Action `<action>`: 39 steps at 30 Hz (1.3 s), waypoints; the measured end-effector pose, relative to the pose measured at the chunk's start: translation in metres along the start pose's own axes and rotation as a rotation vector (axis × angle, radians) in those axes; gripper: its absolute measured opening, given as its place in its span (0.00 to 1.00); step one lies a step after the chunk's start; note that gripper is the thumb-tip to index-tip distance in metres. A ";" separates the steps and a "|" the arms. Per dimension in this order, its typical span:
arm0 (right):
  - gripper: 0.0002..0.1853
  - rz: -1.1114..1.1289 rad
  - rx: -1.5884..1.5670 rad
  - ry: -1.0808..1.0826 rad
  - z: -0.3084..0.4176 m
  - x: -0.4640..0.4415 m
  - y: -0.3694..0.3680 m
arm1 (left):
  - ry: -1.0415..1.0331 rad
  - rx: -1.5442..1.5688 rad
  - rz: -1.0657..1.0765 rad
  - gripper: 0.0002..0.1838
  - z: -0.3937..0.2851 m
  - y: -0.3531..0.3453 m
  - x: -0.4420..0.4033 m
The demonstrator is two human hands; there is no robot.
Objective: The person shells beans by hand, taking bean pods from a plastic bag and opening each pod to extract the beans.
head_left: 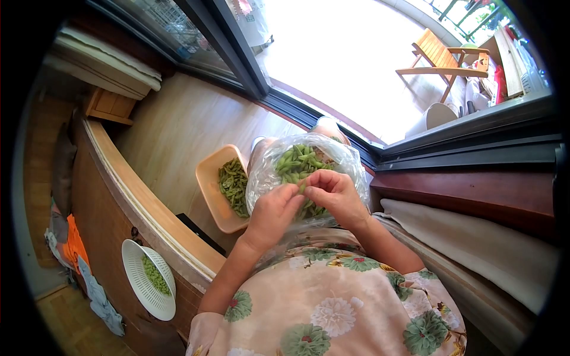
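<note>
My left hand (273,212) and my right hand (333,196) meet over my lap, fingertips pinched together on one green soybean pod (301,187). Most of that pod is hidden by the fingers. Just beyond them, a clear plastic bag (264,172) lies open across my lap, holding many green pods (298,160). To the left on the floor is a peach plastic basin (208,178) with a heap of darker green pods or shells (233,188). Farther left, a white colander (133,279) contains shelled green beans (155,276).
The colander stands on a brown wooden table (107,219) with a curved edge. Orange and grey-blue cloths lie at the table's far left. Ahead is a dark sliding door frame (237,53), with a wooden chair (442,56) outside. A cushioned bench (469,243) is at my right.
</note>
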State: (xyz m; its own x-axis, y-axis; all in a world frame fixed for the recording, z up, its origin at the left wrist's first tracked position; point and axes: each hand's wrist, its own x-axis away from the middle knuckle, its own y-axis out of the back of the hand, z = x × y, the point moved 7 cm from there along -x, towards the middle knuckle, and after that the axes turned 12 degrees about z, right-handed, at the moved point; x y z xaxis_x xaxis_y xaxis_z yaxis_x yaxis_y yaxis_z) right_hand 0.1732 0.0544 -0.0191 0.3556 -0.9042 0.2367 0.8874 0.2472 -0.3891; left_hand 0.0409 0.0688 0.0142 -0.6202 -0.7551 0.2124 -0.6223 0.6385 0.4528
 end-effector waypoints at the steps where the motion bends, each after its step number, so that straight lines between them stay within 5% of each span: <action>1: 0.04 -0.004 0.019 0.004 0.000 0.000 0.000 | -0.017 -0.044 -0.010 0.08 -0.003 0.000 0.000; 7: 0.03 -0.034 0.089 -0.022 -0.007 -0.003 -0.001 | -0.107 -0.401 -0.108 0.05 -0.013 -0.005 0.001; 22: 0.01 -0.065 0.151 0.051 -0.007 -0.005 -0.001 | -0.150 -0.389 -0.149 0.06 -0.015 -0.008 0.001; 39: 0.04 0.025 -0.100 0.075 -0.003 -0.008 -0.009 | 0.107 0.387 -0.084 0.16 0.028 -0.019 -0.002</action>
State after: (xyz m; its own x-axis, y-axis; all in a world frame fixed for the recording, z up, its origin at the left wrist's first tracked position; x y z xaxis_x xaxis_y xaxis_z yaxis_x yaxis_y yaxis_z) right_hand 0.1622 0.0582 -0.0199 0.3505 -0.9228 0.1597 0.8437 0.2371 -0.4816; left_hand 0.0403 0.0622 -0.0189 -0.5193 -0.8050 0.2867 -0.8150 0.5675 0.1173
